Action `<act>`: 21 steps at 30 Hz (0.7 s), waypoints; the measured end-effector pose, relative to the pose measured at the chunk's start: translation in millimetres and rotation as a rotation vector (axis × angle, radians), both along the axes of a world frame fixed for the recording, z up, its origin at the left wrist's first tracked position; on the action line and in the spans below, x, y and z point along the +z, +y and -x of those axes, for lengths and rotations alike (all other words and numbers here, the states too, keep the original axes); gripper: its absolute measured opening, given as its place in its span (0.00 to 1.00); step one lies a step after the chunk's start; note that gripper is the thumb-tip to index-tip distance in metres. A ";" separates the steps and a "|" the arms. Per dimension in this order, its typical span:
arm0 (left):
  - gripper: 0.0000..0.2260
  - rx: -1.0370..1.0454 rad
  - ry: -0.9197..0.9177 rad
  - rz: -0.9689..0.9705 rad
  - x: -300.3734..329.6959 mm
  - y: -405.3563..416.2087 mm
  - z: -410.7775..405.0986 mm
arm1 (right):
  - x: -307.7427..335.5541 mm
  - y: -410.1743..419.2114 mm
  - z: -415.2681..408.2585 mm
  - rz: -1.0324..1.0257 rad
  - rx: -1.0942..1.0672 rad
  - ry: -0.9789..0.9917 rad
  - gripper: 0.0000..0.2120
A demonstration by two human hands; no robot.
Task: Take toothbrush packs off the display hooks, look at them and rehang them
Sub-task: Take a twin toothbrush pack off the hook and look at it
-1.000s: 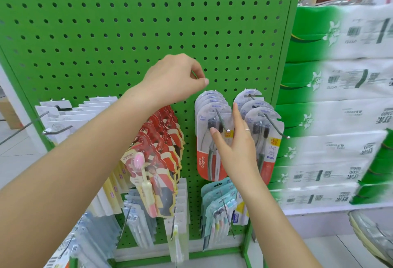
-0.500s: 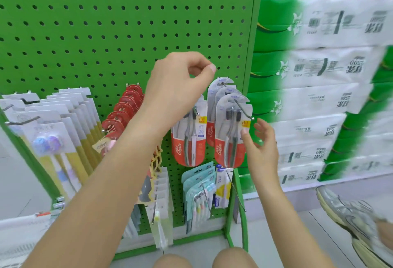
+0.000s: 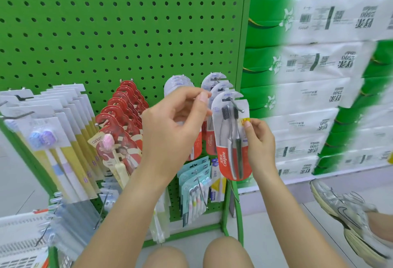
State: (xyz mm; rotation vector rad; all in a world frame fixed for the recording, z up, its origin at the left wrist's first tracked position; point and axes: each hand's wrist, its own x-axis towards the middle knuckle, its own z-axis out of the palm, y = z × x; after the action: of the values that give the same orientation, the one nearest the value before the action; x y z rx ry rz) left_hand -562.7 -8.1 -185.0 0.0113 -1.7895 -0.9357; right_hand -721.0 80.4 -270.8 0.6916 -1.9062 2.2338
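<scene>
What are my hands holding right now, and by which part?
Right hand pinches the front Colgate toothbrush pack at its right edge, by the yellow tag. Left hand pinches near the pack's top left edge; exact contact is unclear.

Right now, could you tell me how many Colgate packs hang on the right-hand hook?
3 visible: the front pack, pinched by the right hand; the middle pack behind it; the back pack nearest the pegboard. Others may be hidden between them.

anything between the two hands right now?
Head view: the front red-and-clear Colgate toothbrush pack, on its hook. Right hand pinches its right edge; left hand pinches at the pack's top left.
</scene>
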 end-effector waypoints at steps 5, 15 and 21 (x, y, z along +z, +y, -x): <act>0.06 -0.059 -0.084 -0.149 -26.5 7.1 0.7 | -0.2 17.6 -14.1 0.023 0.024 -0.006 0.07; 0.05 -0.104 -0.151 -0.400 -70.1 30.0 0.8 | 4.2 55.0 -53.4 0.076 0.030 0.001 0.07; 0.14 -0.167 -0.311 -0.583 -108.6 32.0 -11.0 | -21.7 58.2 -82.7 0.127 0.149 -0.219 0.06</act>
State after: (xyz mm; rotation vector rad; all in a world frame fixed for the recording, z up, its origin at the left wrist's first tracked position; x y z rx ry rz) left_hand -551.6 23.9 -293.6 0.4000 -1.7490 -1.6218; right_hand -638.3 138.6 -292.6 0.6111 -1.8365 2.5939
